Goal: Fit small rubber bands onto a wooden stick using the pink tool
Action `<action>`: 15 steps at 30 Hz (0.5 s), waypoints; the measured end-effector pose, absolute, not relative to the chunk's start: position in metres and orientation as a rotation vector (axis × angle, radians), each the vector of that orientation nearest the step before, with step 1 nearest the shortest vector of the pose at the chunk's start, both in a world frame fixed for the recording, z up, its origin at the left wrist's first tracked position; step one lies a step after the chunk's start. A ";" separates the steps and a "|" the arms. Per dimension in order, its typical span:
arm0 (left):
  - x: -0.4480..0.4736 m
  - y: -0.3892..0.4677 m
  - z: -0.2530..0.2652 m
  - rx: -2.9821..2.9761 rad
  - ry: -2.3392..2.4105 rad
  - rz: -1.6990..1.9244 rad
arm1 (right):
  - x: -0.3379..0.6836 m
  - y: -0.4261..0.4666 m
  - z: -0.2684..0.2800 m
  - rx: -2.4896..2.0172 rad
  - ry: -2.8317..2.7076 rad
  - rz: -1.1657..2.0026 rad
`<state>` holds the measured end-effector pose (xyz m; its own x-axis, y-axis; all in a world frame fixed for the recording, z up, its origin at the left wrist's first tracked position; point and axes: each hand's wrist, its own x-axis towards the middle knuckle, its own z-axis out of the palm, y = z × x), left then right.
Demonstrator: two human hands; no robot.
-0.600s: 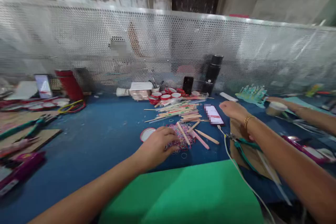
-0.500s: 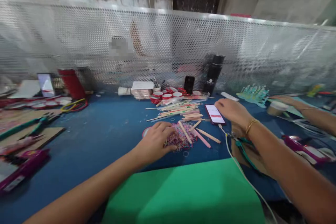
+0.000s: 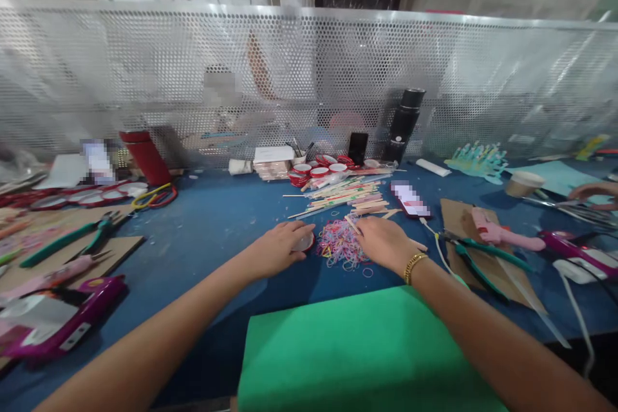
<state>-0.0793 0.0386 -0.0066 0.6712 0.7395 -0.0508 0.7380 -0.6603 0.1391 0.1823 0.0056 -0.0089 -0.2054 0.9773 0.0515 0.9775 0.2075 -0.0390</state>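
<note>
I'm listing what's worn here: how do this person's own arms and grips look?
The right arm wears a gold-coloured linked bracelet; the left arm shows none. Neither has a visible sleeve. The left grip and right grip are gloveless.

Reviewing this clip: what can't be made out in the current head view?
All in the head view:
Red-rimmed disc: partly hidden by the left hand.
Whether the right hand grips the wooden stick: the hand hides its own underside.
Cabled phone: screen pixelated.
Co-worker's hand: cut off by the right edge.
Black bottle: lettering too small.
</note>
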 end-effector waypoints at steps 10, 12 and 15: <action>-0.080 0.038 -0.005 2.785 1.330 0.083 | 0.165 0.005 -0.017 -1.679 -2.306 0.018; -0.066 0.028 -0.005 2.823 1.306 0.157 | 0.175 0.007 -0.013 -1.724 -2.250 -0.040; -0.038 0.012 -0.006 2.849 1.245 0.185 | 0.190 0.010 -0.012 -1.886 -2.188 -0.133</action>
<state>-0.0376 0.0120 -0.0056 0.6735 0.7327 0.0979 0.7295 -0.6802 0.0717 0.1902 0.0098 -0.0122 -0.1318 0.9602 0.2461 0.9829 0.1587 -0.0929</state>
